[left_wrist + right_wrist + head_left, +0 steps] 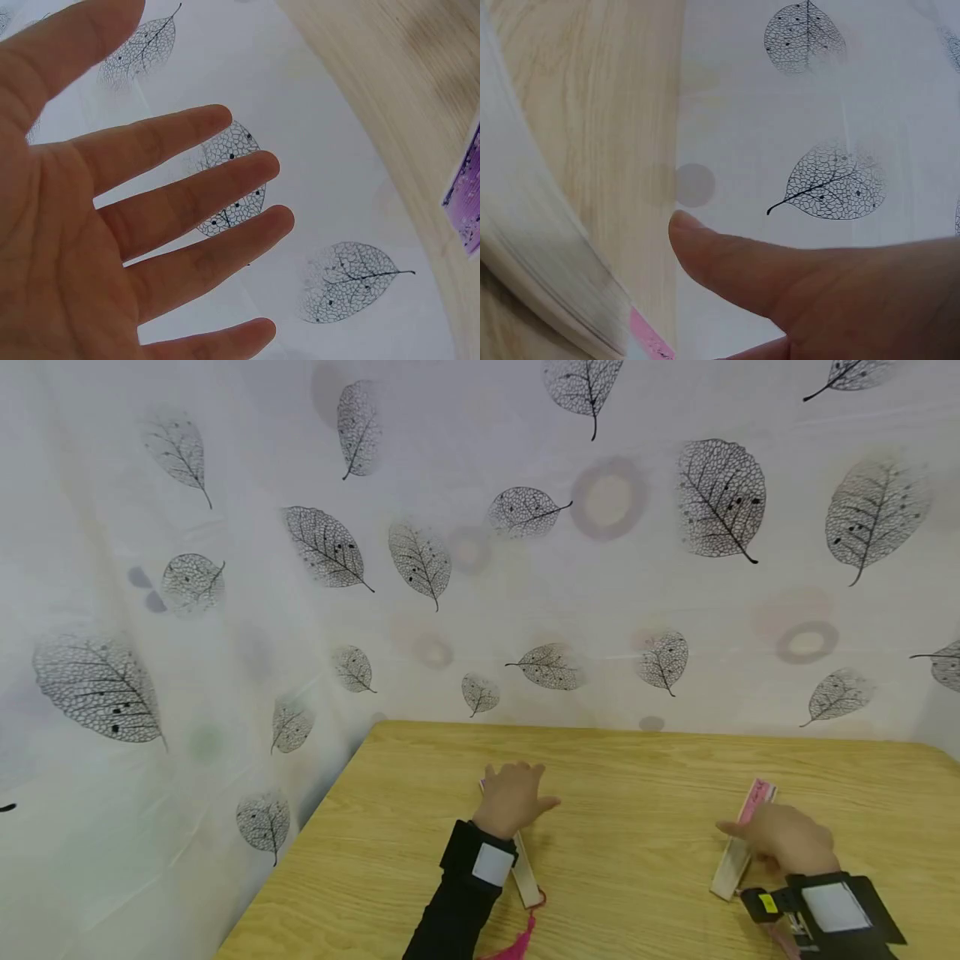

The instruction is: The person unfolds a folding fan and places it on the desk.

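Observation:
A folded hand fan with pale ribs lies slantwise on the table at the left, a pink tassel at its near end. Above it is my left hand, fingers spread and straight, palm bare in the left wrist view. Its purple-pink end shows apart from the fingers. Over a second folded fan, with a pink far end, is my right hand. The right thumb points out straight, clear of the ribs; the other right fingers are mostly hidden.
The wood-grain table reaches back to a white curtain printed with dark leaves, which also runs down the left side. A pinkish tassel is partly covered by the right wrist strap.

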`<state>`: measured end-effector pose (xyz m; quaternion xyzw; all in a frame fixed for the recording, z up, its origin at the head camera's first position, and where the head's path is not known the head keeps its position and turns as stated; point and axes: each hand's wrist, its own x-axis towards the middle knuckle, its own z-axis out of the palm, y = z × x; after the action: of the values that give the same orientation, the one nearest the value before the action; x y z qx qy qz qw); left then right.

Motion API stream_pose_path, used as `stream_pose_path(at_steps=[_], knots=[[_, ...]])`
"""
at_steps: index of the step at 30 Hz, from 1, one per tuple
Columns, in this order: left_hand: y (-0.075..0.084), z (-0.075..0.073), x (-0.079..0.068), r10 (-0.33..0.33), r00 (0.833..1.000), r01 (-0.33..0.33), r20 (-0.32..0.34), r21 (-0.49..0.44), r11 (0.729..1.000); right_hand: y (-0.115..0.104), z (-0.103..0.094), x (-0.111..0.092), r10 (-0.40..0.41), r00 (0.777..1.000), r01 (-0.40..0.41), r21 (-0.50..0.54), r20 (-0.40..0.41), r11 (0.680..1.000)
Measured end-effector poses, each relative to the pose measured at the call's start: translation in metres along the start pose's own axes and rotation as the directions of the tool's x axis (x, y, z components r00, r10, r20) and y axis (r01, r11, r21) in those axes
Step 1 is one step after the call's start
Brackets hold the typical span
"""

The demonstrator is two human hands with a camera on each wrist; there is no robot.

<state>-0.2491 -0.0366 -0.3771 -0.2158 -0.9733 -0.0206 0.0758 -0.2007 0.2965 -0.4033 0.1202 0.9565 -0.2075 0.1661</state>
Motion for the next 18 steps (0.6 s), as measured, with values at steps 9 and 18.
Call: stream_pose_path(at_steps=[9, 18], knots=[[0.0017, -0.0013, 0.0006, -0.008, 1.000, 0.008, 0.002, -0.009, 1.000, 0.0047, 0.0084, 0.0073, -0.031, 0.999, 0.029, 0.055, 0.044, 0.998], [0.0026, -0.0018, 0.0004, -0.010, 1.000, 0.010, 0.006, -0.015, 1.000, 0.0058, 0.0101, 0.0106, 0.003, 1.000, -0.004, 0.093, 0.009, 0.996]])
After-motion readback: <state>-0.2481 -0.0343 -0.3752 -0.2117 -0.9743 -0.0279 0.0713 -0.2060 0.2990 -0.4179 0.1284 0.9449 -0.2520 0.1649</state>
